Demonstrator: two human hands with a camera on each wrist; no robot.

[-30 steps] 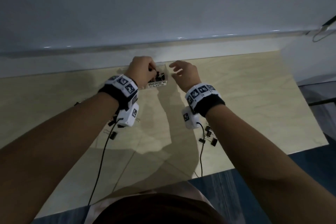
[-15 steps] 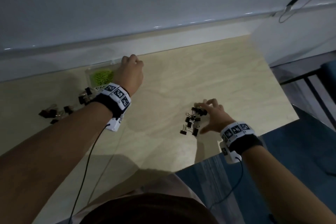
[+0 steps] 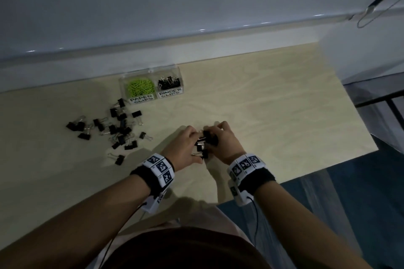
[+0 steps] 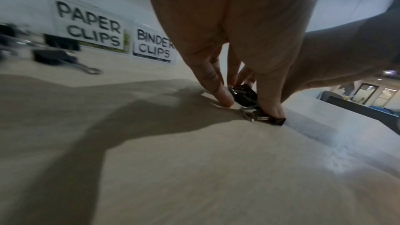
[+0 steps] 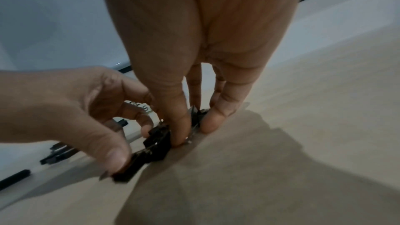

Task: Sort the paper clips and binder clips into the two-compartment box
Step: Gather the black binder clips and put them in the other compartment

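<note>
A clear two-compartment box stands at the table's far edge. Green paper clips fill its left half, black binder clips its right. Near the front edge, both hands close in on a small cluster of binder clips lying on the table. My left hand curls round the cluster from the left, thumb and fingers pinching clips. From the right, my right hand pinches clips with its fingertips pressed to the table. My palms hide part of the cluster.
A big loose pile of black binder clips lies left of my hands, in front of the box. The wooden table ends close on the right and at the front. A white wall ledge runs behind the box.
My left hand has come away from the box and joined the right hand at the small cluster. The right hand has closed further over those clips.
</note>
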